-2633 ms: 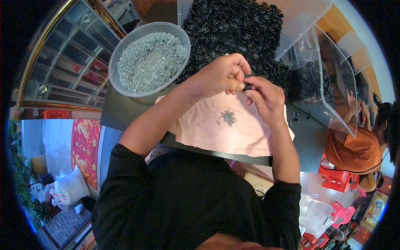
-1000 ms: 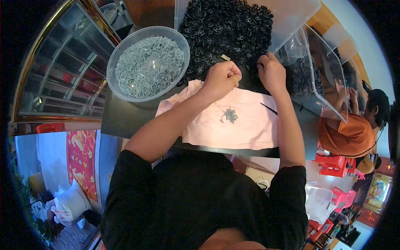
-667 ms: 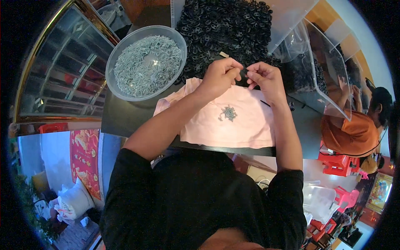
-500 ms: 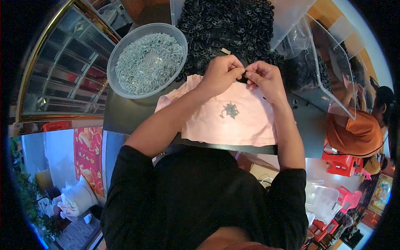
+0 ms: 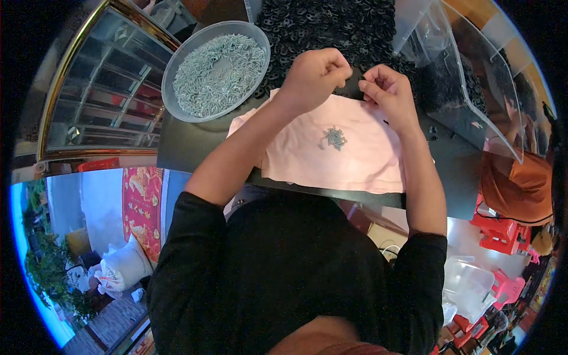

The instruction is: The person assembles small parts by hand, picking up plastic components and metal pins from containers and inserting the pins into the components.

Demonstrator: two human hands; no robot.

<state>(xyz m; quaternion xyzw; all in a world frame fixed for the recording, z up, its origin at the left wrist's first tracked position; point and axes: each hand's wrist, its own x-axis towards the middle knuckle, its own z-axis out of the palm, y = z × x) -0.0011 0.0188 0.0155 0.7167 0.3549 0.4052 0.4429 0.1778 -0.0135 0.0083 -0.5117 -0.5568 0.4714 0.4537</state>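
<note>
My left hand [image 5: 313,80] is raised over the far edge of a pink cloth [image 5: 302,163], thumb and fingers pinched; anything between them is too small to make out. Close to its right, my right hand [image 5: 389,97] pinches a small black plastic piece [image 5: 362,78] between thumb and forefinger. A narrow gap separates the two sets of fingertips. On the cloth lies a little pile of silvery screws [image 5: 335,138]. Beyond my hands spreads a big heap of small black plastic pieces [image 5: 325,29], each with holes in it.
A round clear tub [image 5: 166,89] full of screws stands at the left on the dark table [image 5: 189,145]. At the right is a clear plastic bin [image 5: 467,97] with black pieces. A person in an orange top [image 5: 515,183] sits beyond it, near red stools [image 5: 503,234].
My hands have drawn apart; before, their fingertips met. The left one has lifted up and away, and the black piece now shows in my right fingers. The whole view has shifted slightly.
</note>
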